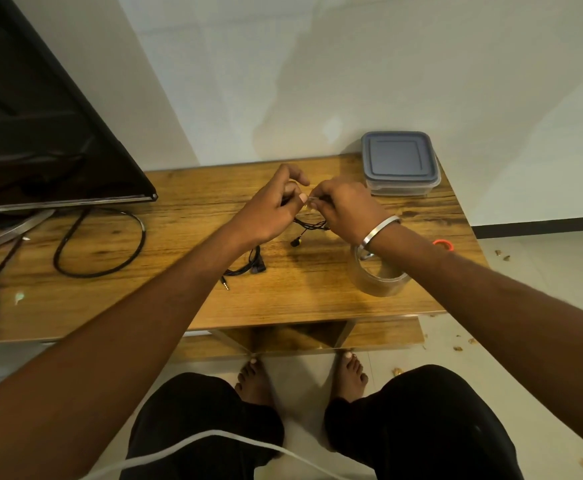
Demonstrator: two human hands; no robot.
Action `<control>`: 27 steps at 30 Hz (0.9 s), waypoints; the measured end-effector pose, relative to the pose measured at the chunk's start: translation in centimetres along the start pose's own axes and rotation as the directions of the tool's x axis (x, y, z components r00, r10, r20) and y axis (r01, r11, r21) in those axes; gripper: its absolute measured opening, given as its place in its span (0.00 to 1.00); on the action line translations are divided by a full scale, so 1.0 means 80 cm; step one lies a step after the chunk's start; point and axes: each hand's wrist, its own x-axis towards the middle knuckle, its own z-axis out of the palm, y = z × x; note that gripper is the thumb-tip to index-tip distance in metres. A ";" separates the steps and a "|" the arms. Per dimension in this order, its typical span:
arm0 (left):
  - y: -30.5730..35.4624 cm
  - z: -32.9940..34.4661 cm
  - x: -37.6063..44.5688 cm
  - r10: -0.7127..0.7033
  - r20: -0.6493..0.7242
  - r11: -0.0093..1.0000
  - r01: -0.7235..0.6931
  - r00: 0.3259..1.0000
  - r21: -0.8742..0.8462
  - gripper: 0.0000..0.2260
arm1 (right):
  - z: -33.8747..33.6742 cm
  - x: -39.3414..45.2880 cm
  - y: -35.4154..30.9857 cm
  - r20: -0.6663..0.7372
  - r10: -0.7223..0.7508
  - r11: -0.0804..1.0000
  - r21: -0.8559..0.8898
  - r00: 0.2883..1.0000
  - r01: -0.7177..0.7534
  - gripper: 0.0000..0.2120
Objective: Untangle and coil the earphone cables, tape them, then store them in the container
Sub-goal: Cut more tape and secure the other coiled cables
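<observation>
I have both hands raised just above the middle of the tabletop (pixel 186 299), fingertips almost meeting. My left hand (pixel 269 209) and my right hand (pixel 343 206) are each pinched narrow on what looks like a short strip of clear tape, with a bundle of black earphone cable (pixel 309 225) hanging under them; an earbud (pixel 296 242) dangles from it, just off the wood. A second earphone set (pixel 248 266) lies loose near my left forearm, its jack pointing toward me. The tape roll (pixel 380 275) sits to the right under my right wrist, and the container (pixel 400 164) stands at the far right corner, grey lid on.

To do this wrap well, I judge I should keep the coil snug with the lower fingers, hold the strip taut so it does not fold on itself, and press it fully round the bundle, clear of the earbud. The container's lid must come off afterwards.

I can read no brand, label or writing anywhere
</observation>
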 end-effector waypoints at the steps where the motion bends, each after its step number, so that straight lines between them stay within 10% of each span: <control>1: -0.001 0.001 0.000 -0.005 -0.004 1.000 0.005 1.000 -0.008 0.06 | 0.001 0.000 0.000 0.022 0.008 1.000 0.009 1.000 -0.008 0.10; 21: -0.013 0.001 -0.001 -0.345 -0.016 0.915 0.332 0.939 -0.230 0.05 | 0.015 0.004 -0.017 0.050 -0.016 1.000 0.004 0.999 0.016 0.11; 27: -0.025 0.005 -0.011 -0.369 0.065 0.916 0.375 0.927 -0.142 0.05 | 0.015 0.012 -0.017 0.203 0.225 0.957 0.137 0.953 -0.255 0.10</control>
